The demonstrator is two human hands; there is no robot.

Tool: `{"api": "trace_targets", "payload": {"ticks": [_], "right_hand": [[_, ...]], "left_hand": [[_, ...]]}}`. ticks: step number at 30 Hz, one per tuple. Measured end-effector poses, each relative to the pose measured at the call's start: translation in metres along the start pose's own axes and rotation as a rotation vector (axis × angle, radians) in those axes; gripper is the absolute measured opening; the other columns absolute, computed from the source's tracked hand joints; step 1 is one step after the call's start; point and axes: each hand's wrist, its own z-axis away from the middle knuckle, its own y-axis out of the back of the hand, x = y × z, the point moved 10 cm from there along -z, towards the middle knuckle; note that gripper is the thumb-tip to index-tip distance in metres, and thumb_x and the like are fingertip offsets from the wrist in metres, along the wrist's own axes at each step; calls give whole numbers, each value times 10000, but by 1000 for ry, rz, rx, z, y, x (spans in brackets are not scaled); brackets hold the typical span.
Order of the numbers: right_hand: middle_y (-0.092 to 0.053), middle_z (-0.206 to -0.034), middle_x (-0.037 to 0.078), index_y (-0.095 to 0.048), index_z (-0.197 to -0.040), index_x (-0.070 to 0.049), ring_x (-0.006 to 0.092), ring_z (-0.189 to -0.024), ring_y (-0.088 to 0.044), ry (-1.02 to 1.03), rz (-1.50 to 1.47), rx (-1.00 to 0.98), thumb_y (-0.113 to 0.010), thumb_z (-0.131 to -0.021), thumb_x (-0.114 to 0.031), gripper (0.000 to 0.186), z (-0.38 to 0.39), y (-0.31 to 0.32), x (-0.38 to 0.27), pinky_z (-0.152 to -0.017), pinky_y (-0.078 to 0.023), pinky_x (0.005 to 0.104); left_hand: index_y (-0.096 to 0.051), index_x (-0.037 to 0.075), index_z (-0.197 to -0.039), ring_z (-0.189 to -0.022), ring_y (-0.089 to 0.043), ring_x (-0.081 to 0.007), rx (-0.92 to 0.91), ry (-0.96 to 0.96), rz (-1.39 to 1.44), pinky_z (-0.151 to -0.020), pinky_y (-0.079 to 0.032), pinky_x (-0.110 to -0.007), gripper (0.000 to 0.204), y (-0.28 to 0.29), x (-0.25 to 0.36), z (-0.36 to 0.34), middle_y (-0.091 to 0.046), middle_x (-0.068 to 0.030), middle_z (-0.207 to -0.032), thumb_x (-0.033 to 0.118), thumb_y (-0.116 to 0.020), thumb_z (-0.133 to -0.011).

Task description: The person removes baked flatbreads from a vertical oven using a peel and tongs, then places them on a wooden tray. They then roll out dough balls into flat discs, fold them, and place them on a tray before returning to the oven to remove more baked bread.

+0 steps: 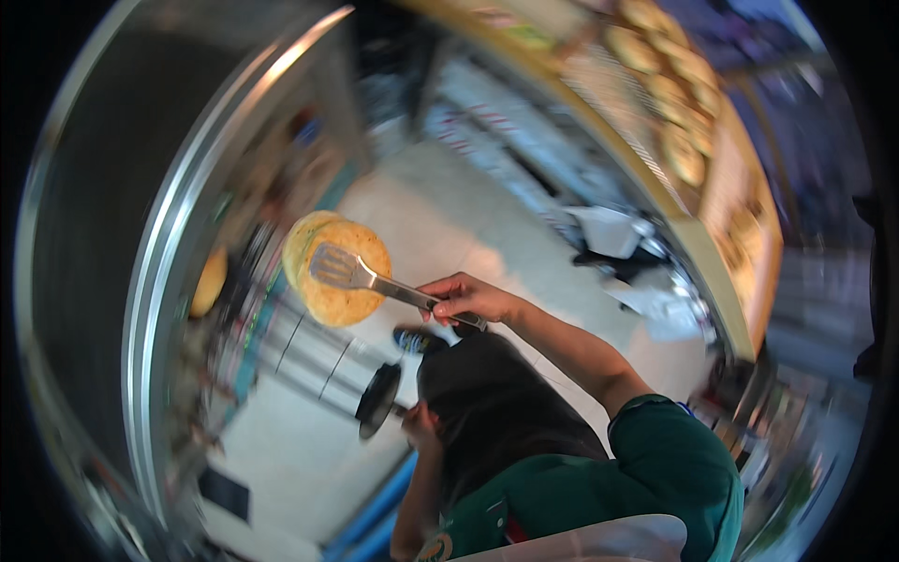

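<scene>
My right hand (473, 300) is closed round the handle of metal tongs (398, 290). Their slotted end lies over a round golden flatbread (351, 304), with a second, paler flatbread (298, 245) partly hidden behind it; both hang above the floor. Lower down, my left hand (421, 426) is closed on the handle of a tool with a dark, rounded piece (378, 401). Blurred parallel rods run from around that piece toward the left; whether they belong to the tool I cannot tell.
A tall metal panel (154, 281) curves along the left, near another yellow bread (210, 281). At the upper right, a wooden-edged counter (688, 244) bears several breads (679, 112). White bags (613, 229) lie below it. A blue bar-like thing (379, 510) is beside my left arm.
</scene>
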Motion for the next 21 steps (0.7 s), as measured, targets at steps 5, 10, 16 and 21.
{"api": "trace_targets", "payload": {"ticks": [5, 10, 16, 21], "right_hand": [[-647, -909, -6, -660, -1123, -31, 75, -737, -576, 327, 239, 695, -715, -868, -352, 414, 251, 140, -122, -663, -474, 212], [-633, -838, -29, -670, -1057, -57, 41, -677, -550, 534, 319, 1402, -667, -927, -318, 292, 509, 238, -180, -607, -444, 203], [-609, -655, -5, -702, -834, -26, 84, -522, -524, 258, 332, 1972, -745, -877, -242, 225, 687, 338, -161, -477, -404, 259], [-596, -629, 5, -687, -823, 3, 102, -525, -502, 148, 546, 2009, -753, -850, -289, 300, 692, 338, -160, -497, -411, 287]], "left_hand": [[-542, 56, -791, -372, -415, -129, 32, 24, -68, -352, -304, -298, 249, 0, 0, -5, -473, -30, -502, 232, -665, -916], [-579, 45, -912, -388, -378, -139, 191, 84, -173, -368, -284, -287, 450, 17, -15, -26, -433, -30, -530, 488, -658, -907], [-565, 39, -873, -378, -373, -150, 321, 143, -112, -349, -261, -283, 427, 33, -26, -52, -413, -36, -504, 454, -661, -907], [-569, 96, -904, -332, -339, -155, 343, 49, -59, -309, -284, -300, 229, 32, -24, -50, -390, -27, -491, 314, -635, -908]]}}
